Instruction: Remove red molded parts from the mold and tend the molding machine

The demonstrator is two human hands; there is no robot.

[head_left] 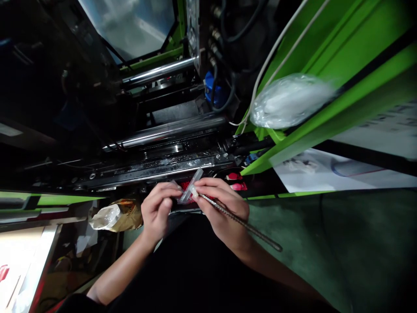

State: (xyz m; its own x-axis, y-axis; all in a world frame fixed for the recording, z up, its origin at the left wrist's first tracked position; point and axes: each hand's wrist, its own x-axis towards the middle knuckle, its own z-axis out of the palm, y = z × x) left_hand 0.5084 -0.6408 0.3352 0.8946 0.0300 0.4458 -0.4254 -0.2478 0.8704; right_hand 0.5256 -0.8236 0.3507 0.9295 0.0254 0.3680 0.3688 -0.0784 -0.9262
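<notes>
My left hand [159,209] is closed, thumb and fingers pinched together at the left edge of a clear plastic piece [194,184]. The piece looks like a narrow see-through tube or molded part; its exact kind I cannot make out. From the other side my right hand [224,206] closes its fingertips by the same piece. A thin, ribbed metal rod [243,222] slants down and right across the right hand, its upper end near the fingertips and a whitish tip. Beneath the plastic piece some red material [186,186] shows, partly covered by the hands.
Ahead lies an open machine with shiny steel bars [169,130]. Red-pink items [239,186] sit right of the hands. A clear plastic bag [289,101] hangs by the green panel [352,48]. At left stands a brown paper bag [128,214] with clear plastic inside.
</notes>
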